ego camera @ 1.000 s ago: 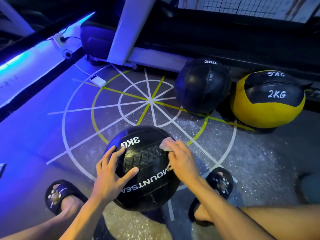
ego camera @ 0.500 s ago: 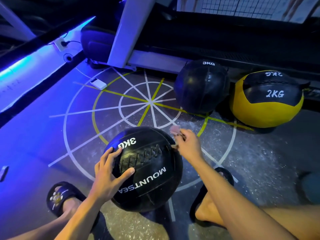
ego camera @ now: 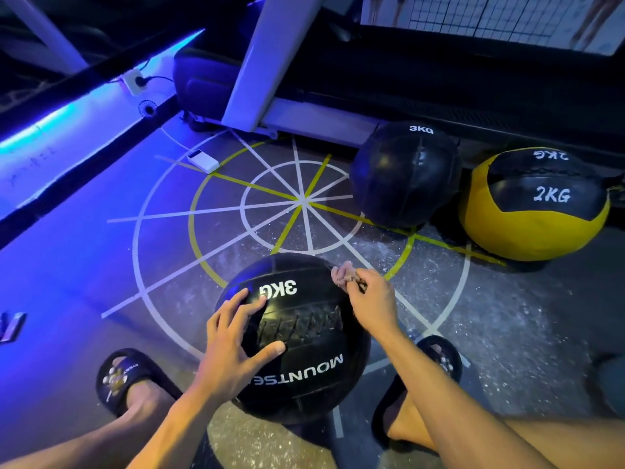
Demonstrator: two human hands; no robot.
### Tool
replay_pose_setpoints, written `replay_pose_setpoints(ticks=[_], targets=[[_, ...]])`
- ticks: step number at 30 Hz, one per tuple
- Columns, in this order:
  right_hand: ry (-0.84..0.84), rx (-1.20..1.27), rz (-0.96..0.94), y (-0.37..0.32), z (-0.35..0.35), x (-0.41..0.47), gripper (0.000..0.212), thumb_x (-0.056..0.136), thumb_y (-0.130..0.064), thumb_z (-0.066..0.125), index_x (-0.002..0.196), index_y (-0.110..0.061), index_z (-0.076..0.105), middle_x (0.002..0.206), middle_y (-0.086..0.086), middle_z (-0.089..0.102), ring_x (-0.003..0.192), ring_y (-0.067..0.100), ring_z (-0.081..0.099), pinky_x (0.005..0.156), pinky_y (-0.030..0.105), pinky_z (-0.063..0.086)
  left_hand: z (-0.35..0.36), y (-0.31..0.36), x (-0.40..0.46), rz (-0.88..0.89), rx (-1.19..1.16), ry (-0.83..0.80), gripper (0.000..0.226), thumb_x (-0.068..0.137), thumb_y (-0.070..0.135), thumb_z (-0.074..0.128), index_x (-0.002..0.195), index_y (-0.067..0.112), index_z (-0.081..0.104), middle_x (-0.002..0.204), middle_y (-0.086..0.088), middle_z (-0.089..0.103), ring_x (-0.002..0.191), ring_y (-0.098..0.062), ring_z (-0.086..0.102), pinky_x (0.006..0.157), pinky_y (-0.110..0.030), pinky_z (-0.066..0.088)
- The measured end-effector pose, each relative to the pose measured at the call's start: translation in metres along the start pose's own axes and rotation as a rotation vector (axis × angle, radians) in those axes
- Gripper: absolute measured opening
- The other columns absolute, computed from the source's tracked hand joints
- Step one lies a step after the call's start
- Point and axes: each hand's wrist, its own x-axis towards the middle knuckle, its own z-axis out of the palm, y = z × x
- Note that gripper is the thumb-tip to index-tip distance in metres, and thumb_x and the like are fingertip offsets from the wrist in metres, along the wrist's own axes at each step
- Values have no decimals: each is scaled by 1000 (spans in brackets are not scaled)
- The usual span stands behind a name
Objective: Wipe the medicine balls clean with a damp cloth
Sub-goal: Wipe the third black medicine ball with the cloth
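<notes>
The left hand (ego camera: 233,343) rests spread-fingered on the black ball (ego camera: 297,340) (marked 3KG) while the right hand (ego camera: 370,299) pinches a bunched cloth (ego camera: 341,275) against its upper edge.

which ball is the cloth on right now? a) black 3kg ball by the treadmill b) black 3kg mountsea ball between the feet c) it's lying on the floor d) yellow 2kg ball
b: the right hand pinches the bunched cloth against the upper right edge of the black 3KG Mountsea ball, while the left hand rests spread on its top; the far 3KG ball and yellow 2KG ball sit untouched.
</notes>
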Motion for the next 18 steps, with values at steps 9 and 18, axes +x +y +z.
replay_pose_setpoints(ticks=[9,18], targets=[[-86,-157,-54,-28,-5,31,38,99,-9,58,74,-38,62,87,-14,64,79,7,59,63,6,34,7,0,-4,11,21,0,84,71,90,59,146,58,36,163,30,14,152,-10,7,121,-54,27],[-256,-212,-177,-49,13,43,28,99,-9,58,99,-31,76,110,-6,69,96,9,64,90,29,54,14,1,-4,2,46,-6,87,72,91,57,148,57,34,164,31,10,155,-14,3,123,-54,25]])
